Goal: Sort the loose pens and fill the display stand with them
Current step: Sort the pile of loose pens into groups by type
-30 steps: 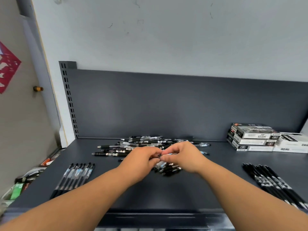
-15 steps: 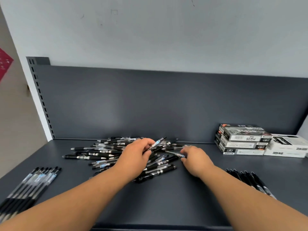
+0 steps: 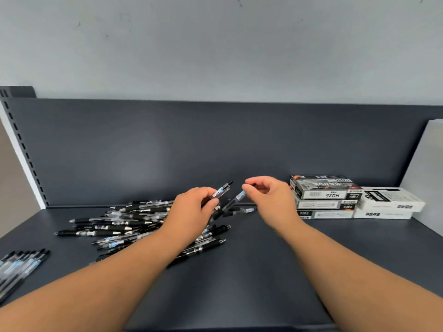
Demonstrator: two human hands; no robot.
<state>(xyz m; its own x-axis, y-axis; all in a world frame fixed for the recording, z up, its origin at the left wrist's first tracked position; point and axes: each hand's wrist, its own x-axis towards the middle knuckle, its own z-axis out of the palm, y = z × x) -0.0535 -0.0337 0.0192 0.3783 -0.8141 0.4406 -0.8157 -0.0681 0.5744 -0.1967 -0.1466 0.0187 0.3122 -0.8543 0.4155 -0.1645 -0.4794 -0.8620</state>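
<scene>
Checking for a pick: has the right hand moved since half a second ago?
Yes: the right hand rose from the pen pile to level with the box stack's top, pinching a pen.

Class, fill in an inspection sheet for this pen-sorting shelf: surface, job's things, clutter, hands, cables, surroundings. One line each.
Surface: dark shelf, pens on its left half.
Job's things: loose pen pile centre-left; sorted row at the left edge; display stand not seen.
Clutter: stacked boxes and white boxes at the right rear.
Grippers: left hand grips a clear pen; right hand pinches a blue-labelled pen.
Cables: nothing seen.
Surroundings: dark back panel, pale wall above.
</scene>
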